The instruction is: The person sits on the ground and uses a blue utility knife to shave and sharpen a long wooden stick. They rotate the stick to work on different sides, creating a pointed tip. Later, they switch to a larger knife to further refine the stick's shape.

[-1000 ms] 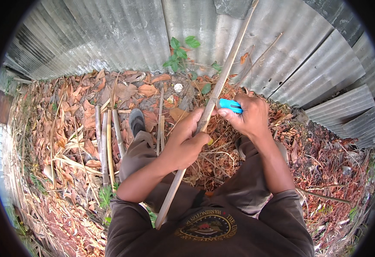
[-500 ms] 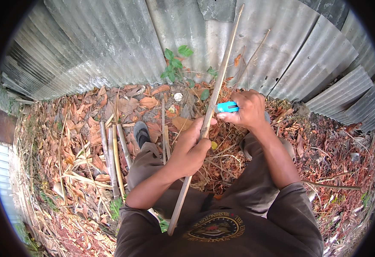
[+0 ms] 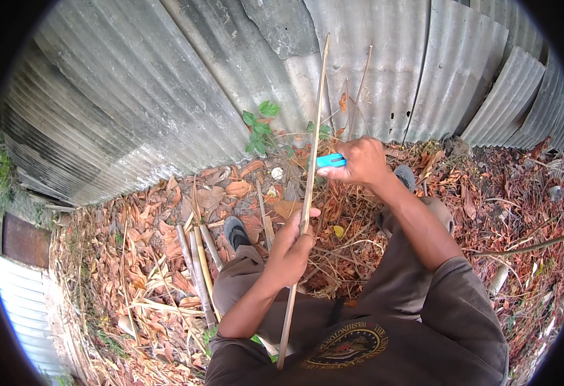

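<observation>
A long, thin strip of split bamboo or wood [image 3: 316, 128] slants from my lap up toward the metal fence. My left hand [image 3: 287, 251] is wrapped around it near its middle, thumb on the near face. Farther up, my right hand [image 3: 360, 162] grips a blue utility knife [image 3: 331, 161]. The knife's front end is against the strip's right side, and its blade is too small to make out. The strip's lower end lies over my dark shirt.
Corrugated metal sheets [image 3: 153, 96] stand in front of me, with a green plant [image 3: 261, 132] at their foot. Several cut poles [image 3: 195, 264] lie to my left by my shoe [image 3: 235, 230]. Dry leaves cover the ground, and a thin stick [image 3: 520, 249] lies at right.
The whole view has shifted and tilted a little. The knife in my right hand is farther up the strip from my left hand, which still holds it. The strip stands slightly steeper.
</observation>
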Motion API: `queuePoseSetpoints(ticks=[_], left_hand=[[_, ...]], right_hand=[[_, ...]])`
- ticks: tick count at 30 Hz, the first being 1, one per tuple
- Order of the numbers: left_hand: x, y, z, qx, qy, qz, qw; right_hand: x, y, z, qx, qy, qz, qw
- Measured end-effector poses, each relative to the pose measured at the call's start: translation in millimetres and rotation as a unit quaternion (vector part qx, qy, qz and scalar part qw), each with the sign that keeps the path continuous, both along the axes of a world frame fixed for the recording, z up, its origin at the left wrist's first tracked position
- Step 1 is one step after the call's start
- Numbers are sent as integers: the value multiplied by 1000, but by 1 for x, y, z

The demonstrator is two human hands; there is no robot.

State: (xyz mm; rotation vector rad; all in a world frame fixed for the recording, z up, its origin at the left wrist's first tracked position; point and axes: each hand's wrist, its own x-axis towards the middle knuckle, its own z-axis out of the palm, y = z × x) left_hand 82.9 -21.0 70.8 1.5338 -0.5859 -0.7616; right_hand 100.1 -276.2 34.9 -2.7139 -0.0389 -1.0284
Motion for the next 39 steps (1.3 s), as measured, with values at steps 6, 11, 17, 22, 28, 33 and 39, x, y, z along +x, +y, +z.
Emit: queuePoseSetpoints(ticks=[6,11,17,22,28,33,39], left_hand=[[-39,24,-4,-6,74,-4,997],[-65,44,0,28,60,-18,998],[-87,69,0,57,36,-42,997],[-123,91,5,86,48,-89,991],[-140,119,4,77,215,-15,973],[-115,103,-10,-119,309,16,944],[-94,76,-5,-165,267,59,948]], right_hand=[[4,-34,-2,-2,65,-44,997],[10,-60,-3,39,84,-112,989],[5,-89,6,16,148,-168,975],[-11,-169,-8,162,169,-318,919],[-47,-200,-33,255,264,-442,818],[-71,-250,-125,43,703,-237,669],[-57,-178,-46,75,298,-367,878]])
